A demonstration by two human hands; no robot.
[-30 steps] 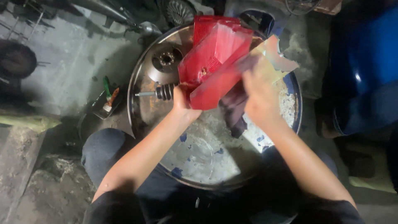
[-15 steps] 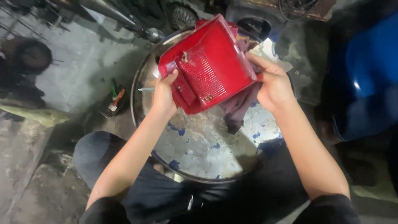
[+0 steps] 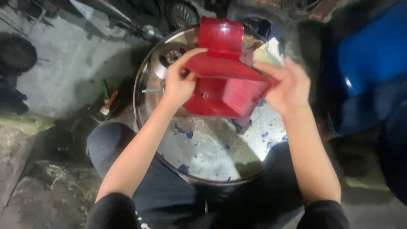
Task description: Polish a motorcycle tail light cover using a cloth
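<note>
Hands gripping a red plastic cover [image 3: 224,85]: left hand [image 3: 180,82] clamped on its left edge, right hand [image 3: 286,87] on its right corner, both above a round metal basin [image 3: 203,157].

- Red plastic cover [image 3: 222,80]: hides the far part of the round metal tray [image 3: 199,157] beyond both hands.
- Left hand [image 3: 180,82]: fingertips tucked behind the cover, unseen.
- Blue body [image 3: 373,55], right of the right hand [image 3: 286,87]: cut off by the edge.
- Small tools [image 3: 108,99], left of the left hand: too blurred to identify.
</note>
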